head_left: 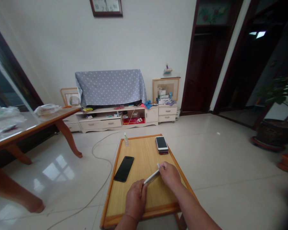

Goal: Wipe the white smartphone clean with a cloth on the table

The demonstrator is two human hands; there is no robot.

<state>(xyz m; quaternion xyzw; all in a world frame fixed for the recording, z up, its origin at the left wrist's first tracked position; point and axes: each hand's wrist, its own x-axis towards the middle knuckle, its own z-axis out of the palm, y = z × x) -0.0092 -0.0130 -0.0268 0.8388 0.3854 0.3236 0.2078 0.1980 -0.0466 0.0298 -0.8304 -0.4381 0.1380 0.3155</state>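
Note:
My left hand (135,197) is closed around the near end of a thin silver-edged phone (151,177), which I see almost edge-on, tilted above the small wooden table (144,150). At the phone's far end, my right hand (170,175) has its fingers pinched together. A small white piece (158,165) sticks out from those fingertips; its material is too small to make out. To the left on the tabletop lies a black phone (124,168), screen up. Near the far right corner is a stack of phones, a white-framed one (161,143) on top.
A small clear spray bottle (126,140) stands at the table's far left corner. A cable (108,159) runs over the floor on the left, near a larger wooden table (62,118). Beyond stands a low white cabinet (151,115); a potted plant (273,134) is at right.

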